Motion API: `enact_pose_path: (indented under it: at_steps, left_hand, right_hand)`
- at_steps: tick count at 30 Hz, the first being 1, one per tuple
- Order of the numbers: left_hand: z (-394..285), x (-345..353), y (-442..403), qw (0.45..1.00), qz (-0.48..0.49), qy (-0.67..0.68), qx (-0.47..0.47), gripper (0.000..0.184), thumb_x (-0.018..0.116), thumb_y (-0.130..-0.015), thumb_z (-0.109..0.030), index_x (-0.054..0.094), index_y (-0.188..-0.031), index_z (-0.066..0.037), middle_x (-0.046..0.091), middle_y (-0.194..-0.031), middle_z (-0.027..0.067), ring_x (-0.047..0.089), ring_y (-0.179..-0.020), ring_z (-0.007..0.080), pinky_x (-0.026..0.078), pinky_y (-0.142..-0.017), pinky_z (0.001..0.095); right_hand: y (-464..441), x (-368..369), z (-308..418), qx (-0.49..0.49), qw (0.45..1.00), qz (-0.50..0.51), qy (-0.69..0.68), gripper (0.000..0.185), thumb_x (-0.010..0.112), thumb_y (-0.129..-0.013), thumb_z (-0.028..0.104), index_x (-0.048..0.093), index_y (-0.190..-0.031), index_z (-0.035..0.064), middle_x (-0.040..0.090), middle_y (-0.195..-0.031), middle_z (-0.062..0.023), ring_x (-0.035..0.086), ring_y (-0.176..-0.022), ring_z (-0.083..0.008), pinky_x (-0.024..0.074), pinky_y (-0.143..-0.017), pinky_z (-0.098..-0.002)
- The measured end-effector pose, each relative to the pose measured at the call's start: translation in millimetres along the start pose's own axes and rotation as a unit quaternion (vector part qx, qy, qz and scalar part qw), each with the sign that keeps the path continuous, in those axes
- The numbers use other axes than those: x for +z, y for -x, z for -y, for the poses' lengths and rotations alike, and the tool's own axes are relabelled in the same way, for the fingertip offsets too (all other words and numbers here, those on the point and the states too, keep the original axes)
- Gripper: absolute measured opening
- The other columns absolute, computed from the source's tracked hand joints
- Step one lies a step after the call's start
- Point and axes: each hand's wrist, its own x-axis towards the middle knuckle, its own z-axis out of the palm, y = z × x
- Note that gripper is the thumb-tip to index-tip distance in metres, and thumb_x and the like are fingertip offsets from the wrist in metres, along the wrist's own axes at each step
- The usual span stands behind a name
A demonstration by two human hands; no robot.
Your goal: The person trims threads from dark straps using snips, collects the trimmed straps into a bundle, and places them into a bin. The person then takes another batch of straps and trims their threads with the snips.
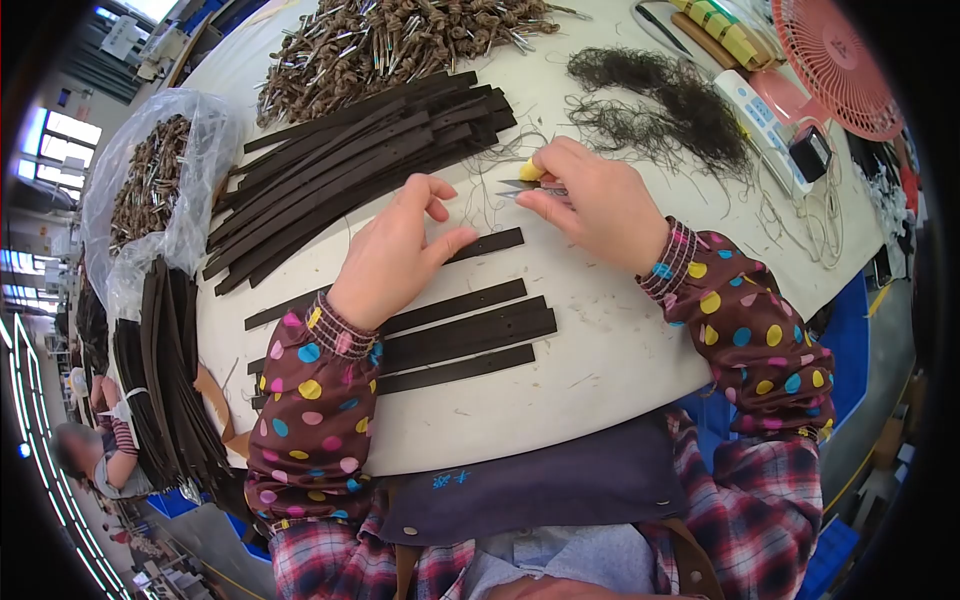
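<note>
My right hand (603, 205) is closed around small thread snips (520, 187), their thin metal blades pointing left. Something yellow (531, 170) wraps one of its fingertips. My left hand (392, 245) is over a dark brown strip (497, 241), thumb stretched out near the strip and fingers curved, with a gap between thumb and forefinger. No object shows in that hand. Several more dark strips (470, 335) lie side by side below it, partly covered by my left forearm. Beyond my hands rests a larger stack of dark strips (370, 160).
A heap of brown knotted cords with metal tips (400, 40) lies at the back. Left are a clear plastic bag of similar cords (150, 185) and hanging strips (170, 370). Tangled black thread (670, 100), a power strip (765, 125) and a pink fan (838, 60) are at right.
</note>
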Motion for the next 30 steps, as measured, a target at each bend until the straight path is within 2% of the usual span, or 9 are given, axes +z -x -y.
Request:
enact_pose_path:
  at_steps: [3, 6, 9, 13, 16, 19, 24, 27, 30]
  left_hand:
    - [14.2, 7.7, 5.1, 0.993, 0.025, -0.075, 0.089, 0.033, 0.073, -0.084, -0.032, 0.056, -0.100, -0.009, 0.062, -0.102, 0.0089, 0.064, -0.079, 0.0297, 0.050, -0.070, 0.0394]
    - [2.8, 2.6, 4.9, 0.996, 0.031, -0.078, 0.036, 0.025, 0.073, -0.082, -0.026, 0.059, -0.090, -0.007, 0.064, -0.093, 0.0092, 0.065, -0.081, 0.0304, 0.050, -0.070, 0.0404]
    - [-1.1, -1.6, 5.4, 0.997, 0.025, -0.077, 0.015, 0.021, 0.073, -0.081, -0.022, 0.059, -0.086, -0.006, 0.065, -0.089, 0.0100, 0.065, -0.078, 0.0307, 0.051, -0.068, 0.0403]
    - [-7.5, 0.9, 11.3, 0.997, -0.006, -0.065, 0.042, 0.019, 0.072, -0.080, -0.018, 0.058, -0.085, -0.006, 0.065, -0.086, 0.0105, 0.064, -0.073, 0.0319, 0.051, -0.065, 0.0398]
    - [-5.6, 10.4, 15.6, 0.990, -0.030, -0.128, 0.052, 0.019, 0.073, -0.080, -0.015, 0.057, -0.086, -0.006, 0.065, -0.082, 0.0106, 0.064, -0.073, 0.0327, 0.051, -0.063, 0.0394]
    - [4.2, 9.4, 16.5, 0.991, 0.018, -0.067, 0.118, 0.022, 0.074, -0.081, -0.017, 0.057, -0.092, -0.006, 0.064, -0.076, 0.0109, 0.063, -0.068, 0.0318, 0.050, -0.061, 0.0397]
    - [-7.5, 9.3, 8.2, 0.998, 0.061, 0.028, 0.013, 0.026, 0.075, -0.082, -0.021, 0.058, -0.095, -0.004, 0.061, -0.071, 0.0100, 0.062, -0.063, 0.0284, 0.049, -0.059, 0.0372]
    - [-11.7, 15.9, 2.5, 0.999, 0.046, 0.003, -0.001, 0.027, 0.075, -0.082, -0.022, 0.059, -0.093, -0.004, 0.061, -0.070, 0.0086, 0.062, -0.064, 0.0275, 0.048, -0.059, 0.0364]
    - [-8.5, 18.8, 1.0, 0.999, 0.046, -0.018, 0.003, 0.028, 0.076, -0.080, -0.023, 0.060, -0.093, -0.004, 0.061, -0.071, 0.0076, 0.061, -0.066, 0.0264, 0.048, -0.060, 0.0362]
  right_hand:
    - [-8.2, 6.7, 10.7, -0.016, 0.999, -0.011, -0.029, 0.030, 0.072, -0.085, 0.025, 0.057, -0.104, 0.0068, 0.060, -0.095, -0.0082, 0.065, -0.078, -0.0279, 0.0510, -0.065, -0.0351]
    - [-13.7, 26.9, 16.9, -0.095, 0.991, 0.009, -0.098, 0.035, 0.073, -0.083, 0.021, 0.057, -0.110, 0.0073, 0.064, -0.094, -0.0077, 0.065, -0.079, -0.0296, 0.0515, -0.065, -0.0369]
    - [-16.9, 17.4, 9.2, -0.049, 0.981, 0.144, -0.122, 0.040, 0.075, -0.081, 0.018, 0.057, -0.115, 0.0084, 0.068, -0.092, -0.0081, 0.067, -0.077, -0.0308, 0.0525, -0.066, -0.0376]
    - [-13.0, -1.6, 2.6, 0.005, 0.976, 0.134, -0.170, 0.044, 0.073, -0.081, 0.012, 0.057, -0.122, 0.0103, 0.071, -0.088, -0.0104, 0.069, -0.078, -0.0305, 0.0539, -0.068, -0.0360]
    - [-6.9, -2.1, -11.3, -0.008, 0.994, 0.069, -0.085, 0.035, 0.069, -0.084, 0.014, 0.059, -0.117, 0.0108, 0.070, -0.082, -0.0079, 0.068, -0.078, -0.0296, 0.0519, -0.067, -0.0390]
    - [-5.7, -3.1, -16.8, -0.004, 0.998, 0.036, -0.047, 0.034, 0.068, -0.085, 0.014, 0.059, -0.117, 0.0098, 0.070, -0.082, -0.0076, 0.068, -0.074, -0.0287, 0.0519, -0.065, -0.0395]
    - [-5.2, -0.9, -7.9, 0.005, 0.993, 0.000, -0.116, 0.037, 0.072, -0.082, 0.013, 0.059, -0.117, 0.0093, 0.071, -0.085, -0.0084, 0.068, -0.074, -0.0285, 0.0526, -0.065, -0.0386]
    - [-3.7, -5.2, -2.0, 0.036, 0.981, 0.026, -0.186, 0.047, 0.077, -0.078, 0.012, 0.058, -0.122, 0.0080, 0.071, -0.086, -0.0090, 0.068, -0.072, -0.0249, 0.0529, -0.065, -0.0300]
    - [1.1, -19.8, -8.7, 0.000, 0.987, 0.102, -0.121, 0.040, 0.073, -0.081, 0.012, 0.059, -0.118, 0.0096, 0.072, -0.087, -0.0087, 0.069, -0.078, -0.0288, 0.0536, -0.067, -0.0368]
